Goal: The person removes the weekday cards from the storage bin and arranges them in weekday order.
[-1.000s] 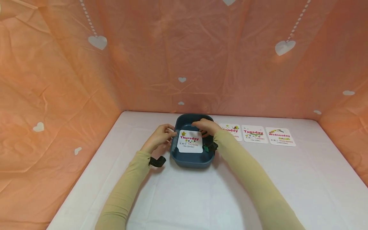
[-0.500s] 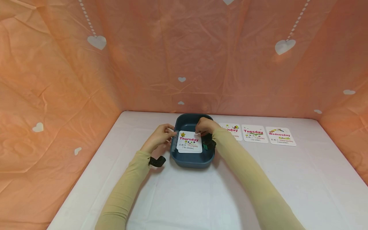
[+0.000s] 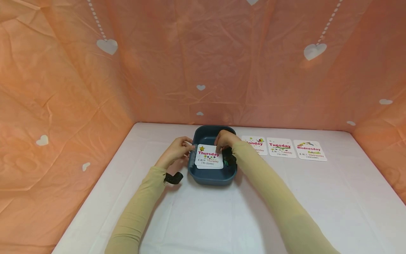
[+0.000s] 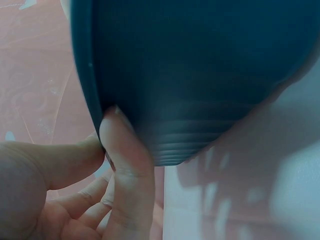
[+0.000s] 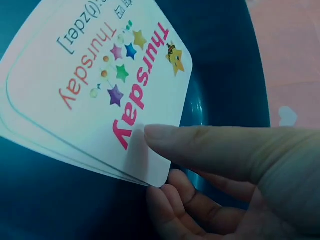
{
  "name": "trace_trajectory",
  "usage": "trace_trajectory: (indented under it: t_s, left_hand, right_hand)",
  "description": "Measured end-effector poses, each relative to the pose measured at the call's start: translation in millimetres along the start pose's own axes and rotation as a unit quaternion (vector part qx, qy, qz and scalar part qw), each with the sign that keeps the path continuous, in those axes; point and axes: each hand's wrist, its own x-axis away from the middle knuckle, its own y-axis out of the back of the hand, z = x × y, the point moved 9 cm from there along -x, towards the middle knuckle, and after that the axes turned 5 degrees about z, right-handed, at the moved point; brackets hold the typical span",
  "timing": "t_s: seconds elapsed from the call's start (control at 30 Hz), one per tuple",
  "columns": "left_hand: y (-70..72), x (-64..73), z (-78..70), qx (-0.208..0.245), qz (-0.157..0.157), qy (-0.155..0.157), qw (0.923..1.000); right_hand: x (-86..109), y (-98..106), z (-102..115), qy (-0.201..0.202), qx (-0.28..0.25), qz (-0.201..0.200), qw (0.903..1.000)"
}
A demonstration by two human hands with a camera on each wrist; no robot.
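Note:
A dark blue plastic box [image 3: 211, 177] with rounded corners stands on the white-covered table. Inside it lies a small stack of white cards, the top one a Thursday card [image 3: 207, 157] printed with coloured stars. My left hand [image 3: 176, 151] pinches the box's left rim between thumb and finger, as the left wrist view shows from close by. Reaching in over the right rim, my right hand [image 3: 226, 138] has its thumb [image 5: 175, 145] on top of the Thursday card near one corner and its other fingers curled under the edge. Card edges below the top one show slightly fanned apart.
To the right of the box, a Monday card [image 3: 255, 144], a Tuesday card [image 3: 281, 147] and a Wednesday card [image 3: 309, 150] lie in a row. Orange cloth [image 3: 174, 70] with white hearts hangs behind and at both sides of the table.
My right hand has moved down to the Thursday card's upper right corner and taken hold there. The top card has shifted slightly, baring a card edge beneath. My left hand stays at the rim.

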Motion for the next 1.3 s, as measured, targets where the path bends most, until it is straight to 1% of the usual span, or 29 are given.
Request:
trace_trajectory:
  t_s: [0.3, 0.53, 0.63, 0.83, 1.13, 1.3]
  left_hand:
    - [-1.6, 1.1, -0.8, -0.001, 0.001, 0.006, 1.0]
    - [-0.3, 2.8, -4.3, -0.003, 0.0, -0.008, 1.0]
    - [-0.1, 3.5, -4.7, -0.002, 0.002, -0.012, 0.9999]
    - [0.4, 5.1, -3.8, 0.001, 0.005, -0.011, 0.9999]
    - [2.7, 7.7, -3.9, -0.004, 0.003, -0.005, 1.0]
    - [2.4, 7.8, -3.6, -0.001, 0.001, -0.006, 1.0]
  right_hand:
    - [-1.5, 0.8, -2.5, -0.01, 0.037, -0.011, 0.9992]
    - [-2.0, 3.4, -0.5, -0.007, 0.062, -0.039, 0.9973]
    - [-2.8, 3.0, -0.8, -0.008, 0.062, -0.044, 0.9971]
    - [-3.2, 2.5, -1.4, -0.009, 0.055, -0.046, 0.9974]
    - [-0.3, 3.9, 4.9, 0.011, 0.044, -0.067, 0.9967]
    - [-0.3, 5.2, 5.5, 0.016, 0.038, -0.078, 0.9961]
